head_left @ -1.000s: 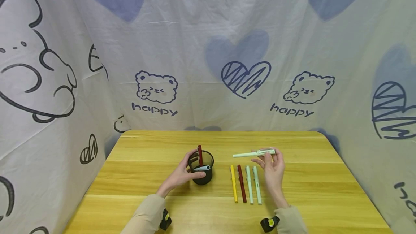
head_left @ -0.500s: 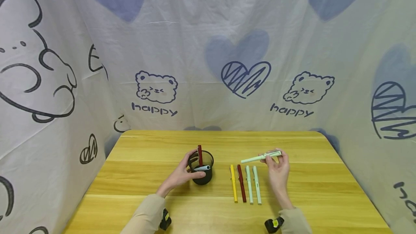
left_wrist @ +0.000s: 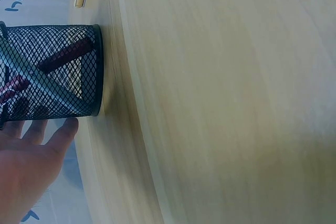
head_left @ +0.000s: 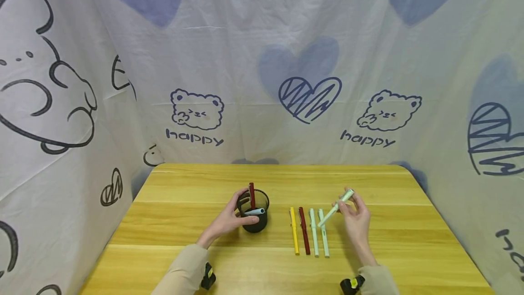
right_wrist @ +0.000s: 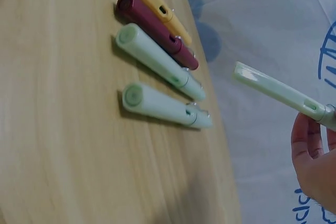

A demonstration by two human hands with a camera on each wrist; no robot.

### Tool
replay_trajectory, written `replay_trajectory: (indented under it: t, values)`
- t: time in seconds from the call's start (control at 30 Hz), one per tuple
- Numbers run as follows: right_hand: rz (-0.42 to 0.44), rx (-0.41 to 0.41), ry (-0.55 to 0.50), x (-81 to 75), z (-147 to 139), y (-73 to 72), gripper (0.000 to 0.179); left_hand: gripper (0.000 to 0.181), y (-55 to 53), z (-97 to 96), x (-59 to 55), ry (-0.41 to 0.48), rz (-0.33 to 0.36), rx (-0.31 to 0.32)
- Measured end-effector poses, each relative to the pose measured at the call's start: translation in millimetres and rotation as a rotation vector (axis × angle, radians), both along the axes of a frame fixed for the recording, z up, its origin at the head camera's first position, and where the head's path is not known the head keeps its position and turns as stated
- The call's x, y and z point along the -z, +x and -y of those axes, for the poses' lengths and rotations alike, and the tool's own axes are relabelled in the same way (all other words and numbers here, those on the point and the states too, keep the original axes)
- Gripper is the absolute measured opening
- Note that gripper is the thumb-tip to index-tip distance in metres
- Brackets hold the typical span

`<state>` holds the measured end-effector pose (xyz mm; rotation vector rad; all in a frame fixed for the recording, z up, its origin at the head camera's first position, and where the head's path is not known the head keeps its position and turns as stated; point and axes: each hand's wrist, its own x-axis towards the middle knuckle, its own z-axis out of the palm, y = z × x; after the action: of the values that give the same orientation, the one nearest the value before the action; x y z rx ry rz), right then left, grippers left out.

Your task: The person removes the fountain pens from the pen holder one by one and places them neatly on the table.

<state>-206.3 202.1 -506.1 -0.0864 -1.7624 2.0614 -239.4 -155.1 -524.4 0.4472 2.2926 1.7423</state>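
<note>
My left hand grips a black mesh pen holder, thumb across its near side and fingers round the left. Inside it lean a dark red pen and a light blue pen; both show through the mesh in the left wrist view. To the right, my right hand pinches a pale green pen by its capped end, raised off the table. Slanting down and left, its free end overlaps the rightmost pen of the row in the head view.
Between the hands, a yellow pen, a dark red pen and two more pale green pens, a left one and a right one, lie side by side on the wooden table. A printed cloth hangs behind.
My right hand has moved right and slightly nearer. The pale green pen has swung from almost level to a steep slant, free end down. My left hand and the pen holder have stayed put.
</note>
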Motion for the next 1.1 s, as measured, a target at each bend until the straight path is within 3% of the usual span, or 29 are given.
replay_trajectory:
  t: [0.53, 0.77, 1.1]
  values:
    - [0.152, 0.002, 0.099, 15.6, -13.1, -4.3, 0.034, 0.094, -0.1, -0.3, -0.6, 0.002, -0.005, 0.012]
    - [0.245, -0.037, 0.138, 21.8, -18.0, -4.8, 0.040, 0.094, 0.1, -0.1, -0.5, 0.001, 0.000, 0.011]
    - [0.355, -0.081, 0.366, 30.1, -25.9, -7.5, 0.034, 0.096, -0.1, 0.0, 1.1, -0.008, -0.005, 0.004]
